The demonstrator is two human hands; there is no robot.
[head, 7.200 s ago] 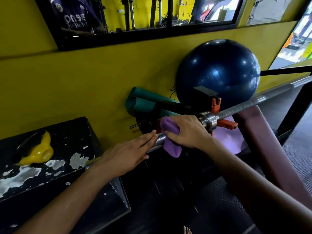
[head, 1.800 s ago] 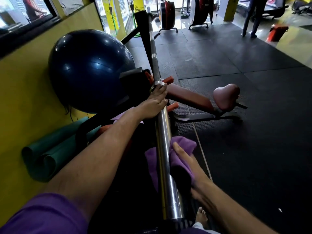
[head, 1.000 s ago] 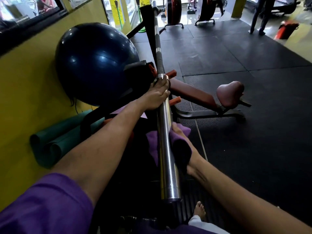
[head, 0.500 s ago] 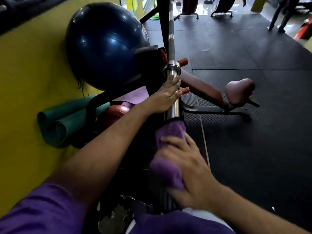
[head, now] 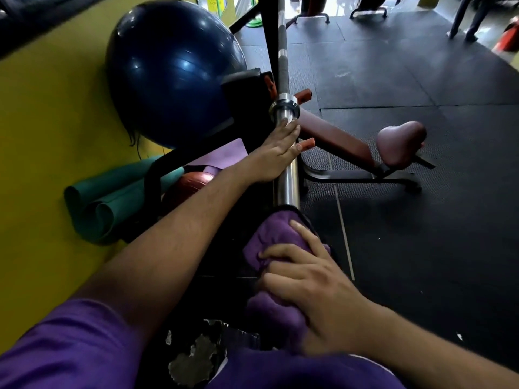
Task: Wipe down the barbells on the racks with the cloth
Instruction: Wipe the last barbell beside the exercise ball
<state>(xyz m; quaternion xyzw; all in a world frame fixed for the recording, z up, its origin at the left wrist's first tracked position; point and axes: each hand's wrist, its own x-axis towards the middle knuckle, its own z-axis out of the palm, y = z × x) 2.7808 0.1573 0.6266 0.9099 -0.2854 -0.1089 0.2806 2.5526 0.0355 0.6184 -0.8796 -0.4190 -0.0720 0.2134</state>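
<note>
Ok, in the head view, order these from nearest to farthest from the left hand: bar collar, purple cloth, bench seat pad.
From the left hand:
1. Bar collar, just beyond its fingertips.
2. Purple cloth, down the sleeve under the right hand.
3. Bench seat pad, off to the right.

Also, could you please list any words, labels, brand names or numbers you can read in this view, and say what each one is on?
None can be read.
The yellow sign at the top edge carries dark marks, too small and blurred to read.
The barbell, purple cloth, blue exercise ball and bench show no lettering.
</note>
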